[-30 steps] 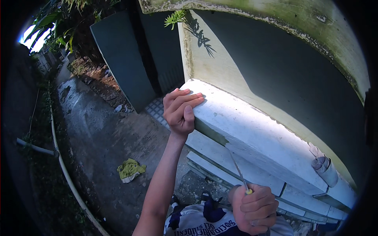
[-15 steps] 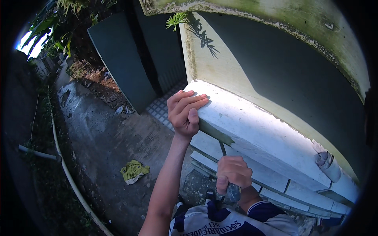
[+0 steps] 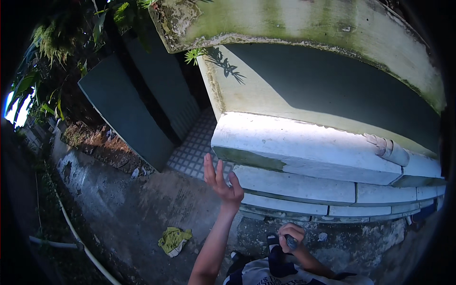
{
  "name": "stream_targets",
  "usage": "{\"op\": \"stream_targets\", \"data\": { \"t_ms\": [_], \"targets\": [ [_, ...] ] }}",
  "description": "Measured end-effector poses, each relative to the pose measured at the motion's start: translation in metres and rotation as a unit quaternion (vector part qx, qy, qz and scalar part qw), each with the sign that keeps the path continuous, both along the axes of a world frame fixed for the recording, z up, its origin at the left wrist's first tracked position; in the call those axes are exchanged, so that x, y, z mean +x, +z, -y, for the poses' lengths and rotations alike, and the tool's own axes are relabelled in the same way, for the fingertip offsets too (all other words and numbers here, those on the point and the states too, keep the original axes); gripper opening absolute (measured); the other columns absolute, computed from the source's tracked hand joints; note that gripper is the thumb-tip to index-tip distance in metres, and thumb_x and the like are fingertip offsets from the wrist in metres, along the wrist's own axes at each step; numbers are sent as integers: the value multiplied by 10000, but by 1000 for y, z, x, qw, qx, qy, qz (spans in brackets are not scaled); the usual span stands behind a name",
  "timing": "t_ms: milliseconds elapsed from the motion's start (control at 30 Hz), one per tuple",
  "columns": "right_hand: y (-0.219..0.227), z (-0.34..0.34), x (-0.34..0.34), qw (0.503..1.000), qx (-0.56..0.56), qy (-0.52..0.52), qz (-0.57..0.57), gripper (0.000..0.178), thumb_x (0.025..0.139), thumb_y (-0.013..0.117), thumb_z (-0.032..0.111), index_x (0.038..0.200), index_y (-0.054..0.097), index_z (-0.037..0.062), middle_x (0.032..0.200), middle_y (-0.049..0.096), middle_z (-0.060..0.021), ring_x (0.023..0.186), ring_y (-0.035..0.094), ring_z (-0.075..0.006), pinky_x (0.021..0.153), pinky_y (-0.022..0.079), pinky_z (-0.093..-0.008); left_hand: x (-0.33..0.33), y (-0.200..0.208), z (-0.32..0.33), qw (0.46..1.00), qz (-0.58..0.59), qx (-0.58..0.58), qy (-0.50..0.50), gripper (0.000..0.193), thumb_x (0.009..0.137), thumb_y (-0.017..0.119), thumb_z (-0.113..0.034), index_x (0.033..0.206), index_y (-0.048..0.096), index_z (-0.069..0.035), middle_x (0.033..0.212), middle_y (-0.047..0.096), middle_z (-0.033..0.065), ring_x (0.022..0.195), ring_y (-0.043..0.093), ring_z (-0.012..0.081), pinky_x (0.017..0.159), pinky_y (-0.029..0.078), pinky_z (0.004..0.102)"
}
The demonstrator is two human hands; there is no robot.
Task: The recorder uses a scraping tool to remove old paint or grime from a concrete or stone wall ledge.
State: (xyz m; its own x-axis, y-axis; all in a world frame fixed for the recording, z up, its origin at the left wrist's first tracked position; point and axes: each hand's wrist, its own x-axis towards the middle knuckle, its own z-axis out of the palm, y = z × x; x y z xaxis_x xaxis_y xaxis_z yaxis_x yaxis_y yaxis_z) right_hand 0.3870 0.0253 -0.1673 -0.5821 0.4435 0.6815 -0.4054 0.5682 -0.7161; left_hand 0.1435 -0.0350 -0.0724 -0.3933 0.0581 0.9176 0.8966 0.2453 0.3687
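Observation:
My left hand (image 3: 223, 183) is raised beside the left end of a white-painted ledge (image 3: 266, 137). Its fingers are spread, hold nothing and stand apart from the ledge. Closer to my body, my right hand (image 3: 290, 235) is closed around a tool with a dark, rounded handle end (image 3: 291, 242). The rest of that tool is hidden, so its kind does not show. A greenish patch (image 3: 247, 158) without white paint marks the ledge's front face at the left. Below run stepped white courses (image 3: 294, 183). Toward the ledge's right part lies a grey-white cylindrical thing with a crumpled end (image 3: 392, 151).
A mossy concrete slab (image 3: 285, 23) overhangs the wall. Grey-green panels (image 3: 126, 111) and a tiled floor (image 3: 192, 152) are at the left. A yellow-green cloth (image 3: 174, 241) lies on the concrete ground. A pale pipe (image 3: 76, 235) runs along the left side.
My left hand has lifted off the ledge top and opened its fingers. The right hand has drawn down and away from the ledge, still holding the tool. The view has shifted.

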Motion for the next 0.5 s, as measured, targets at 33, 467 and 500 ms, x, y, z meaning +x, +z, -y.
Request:
{"op": "stream_targets", "data": {
  "t_ms": [33,467,500],
  "targets": [
    [1,1,1,1000,2,-14,-2,177,772,630,140,685,549,9,643,570,-115,537,583,-262,517,474,-336,9,0,-6,994,-89,-56,-41,512,922,522,-147,1422,415,-130,1517,374,91,1402,343,281,1145,220,417],
    [-8,75,60,951,-85,-290,68,410,868,644,379,1039,498,36,747,515,-28,568,481,-70,475,408,-237,-63,-53,28,981,-121,-148,-39,615,956,525,-351,1508,318,-176,1584,246,93,1481,169,270,1186,155,445],
    [-3,85,63,947,-87,-302,67,410,868,644,379,1039,498,36,747,515,-28,568,481,-70,475,408,-237,-64,-66,33,978,22,-193,-72,628,948,533,-350,1509,314,-170,1575,256,121,1475,181,298,1167,196,477]
  ]
}}
